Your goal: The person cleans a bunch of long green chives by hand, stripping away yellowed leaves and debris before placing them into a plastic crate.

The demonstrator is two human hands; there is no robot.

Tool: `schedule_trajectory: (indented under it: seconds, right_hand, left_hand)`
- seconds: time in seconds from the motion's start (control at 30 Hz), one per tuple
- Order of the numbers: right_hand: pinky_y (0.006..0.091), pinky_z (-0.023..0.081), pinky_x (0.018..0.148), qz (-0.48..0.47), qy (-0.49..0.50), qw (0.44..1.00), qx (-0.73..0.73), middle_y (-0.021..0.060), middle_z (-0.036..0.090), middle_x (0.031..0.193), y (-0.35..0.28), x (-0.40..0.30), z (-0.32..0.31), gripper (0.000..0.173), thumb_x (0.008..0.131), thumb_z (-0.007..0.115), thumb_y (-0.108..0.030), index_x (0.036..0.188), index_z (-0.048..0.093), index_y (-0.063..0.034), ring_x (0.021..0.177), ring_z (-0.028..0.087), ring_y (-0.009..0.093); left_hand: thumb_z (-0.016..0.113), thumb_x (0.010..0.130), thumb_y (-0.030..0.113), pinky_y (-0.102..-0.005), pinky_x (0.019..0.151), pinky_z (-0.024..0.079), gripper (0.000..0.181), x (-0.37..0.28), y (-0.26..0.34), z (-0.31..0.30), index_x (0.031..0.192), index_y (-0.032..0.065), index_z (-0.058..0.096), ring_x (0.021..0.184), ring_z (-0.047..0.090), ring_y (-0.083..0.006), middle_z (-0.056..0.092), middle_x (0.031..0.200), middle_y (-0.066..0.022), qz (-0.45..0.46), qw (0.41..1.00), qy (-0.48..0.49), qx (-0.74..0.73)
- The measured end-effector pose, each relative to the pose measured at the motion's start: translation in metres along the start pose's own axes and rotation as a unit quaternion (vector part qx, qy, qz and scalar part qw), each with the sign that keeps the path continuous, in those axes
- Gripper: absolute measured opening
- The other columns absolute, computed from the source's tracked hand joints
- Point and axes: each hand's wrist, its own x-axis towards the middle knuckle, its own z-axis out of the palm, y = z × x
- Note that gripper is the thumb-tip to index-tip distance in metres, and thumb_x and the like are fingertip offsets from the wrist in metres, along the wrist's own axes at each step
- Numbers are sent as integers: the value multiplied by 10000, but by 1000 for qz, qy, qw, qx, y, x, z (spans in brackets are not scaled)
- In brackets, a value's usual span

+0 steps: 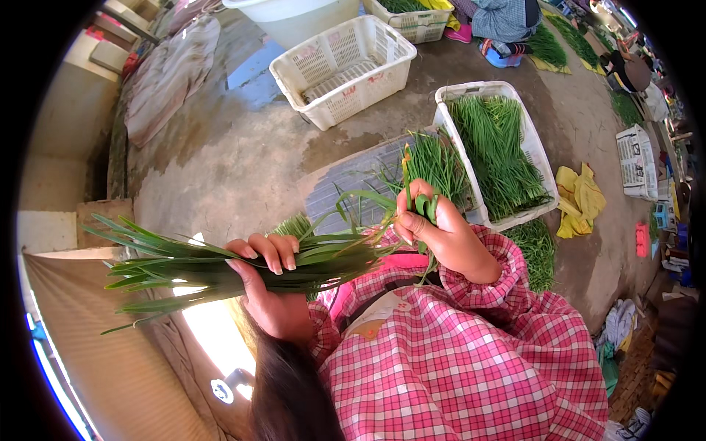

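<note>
My left hand (pixel 270 284) is closed around a bunch of long, flat green leaves (pixel 325 262), which look like garlic chives. The tips fan out to the left, and the thinner ends lie towards my right hand (pixel 447 237). That hand pinches a few loose leaves (pixel 424 206), some folded over between thumb and fingers. A yellowed leaf tip (pixel 407 160) sticks up above the fist. Thin, pale strands run between the right fingers and the bunch. Both hands are held in front of my pink checked smock (pixel 441 353).
A white plastic crate (pixel 499 160) full of green stalks stands front right, with a loose pile (pixel 436 165) on a grey mat (pixel 353 182) beside it. Beyond are another white crate (pixel 342 71), a large tub (pixel 298 22) and a seated person (pixel 504 22). A yellow sack (pixel 579 201) lies right.
</note>
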Motion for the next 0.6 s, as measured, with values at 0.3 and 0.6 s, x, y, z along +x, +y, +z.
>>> schedule_trajectory:
  seconds: [0.3,0.6]
  right_hand:
    - [179,271,485,40,321,938,-125,-26,390,637,51,-10,-86,54,866,435,-115,866,414,-65,542,354,50]
    - [208,397,628,128,-30,987,97,-11,390,732,17,6,-8,422,826,518,-303,1109,388,-20,658,372,57]
  left_hand:
    - [381,893,204,-223,572,297,178,11,35,-38,776,70,380,520,273,-81,279,601,18,80,971,61,-215]
    - [414,863,135,-281,698,324,107,17,39,-51,803,61,364,631,329,-136,316,657,-13,16,928,47,-369]
